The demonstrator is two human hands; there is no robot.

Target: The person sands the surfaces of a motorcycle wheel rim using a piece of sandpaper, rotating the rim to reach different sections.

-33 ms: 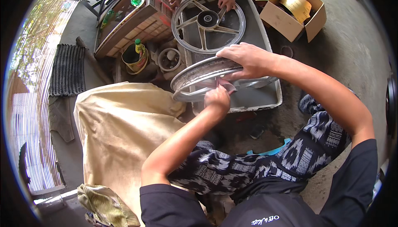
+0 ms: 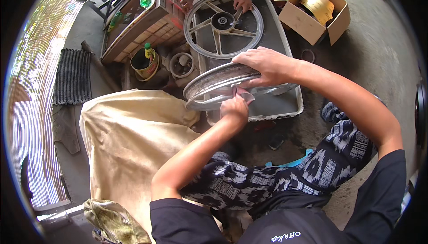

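Note:
A silver motorcycle wheel rim (image 2: pixel 213 82) is tilted over the near end of a shallow white-edged tray (image 2: pixel 299 106). My right hand (image 2: pixel 269 65) grips its upper right edge, with the fingers over the outer band and the thumb beneath. My left hand (image 2: pixel 235 109) is closed on a small reddish folded piece of sandpaper (image 2: pixel 246 95), pressed to the inner side of the rim near a spoke. Part of the rim's far side lies behind my right hand and wrist. Beyond it, another spoked wheel (image 2: pixel 223 21) lies across the tray.
A co-worker's hand (image 2: pixel 243 1) rests on the far wheel. An open cardboard box (image 2: pixel 303 23) with a yellow sheet stands at the right. At the left are a tub with a bottle (image 2: pixel 149 52), a small bucket (image 2: pixel 182 64), a wooden crate (image 2: pixel 151 27) and a beige cloth (image 2: pixel 129 132).
My left hand and the sandpaper have shifted very slightly along the inside of the rim. My right hand keeps its hold.

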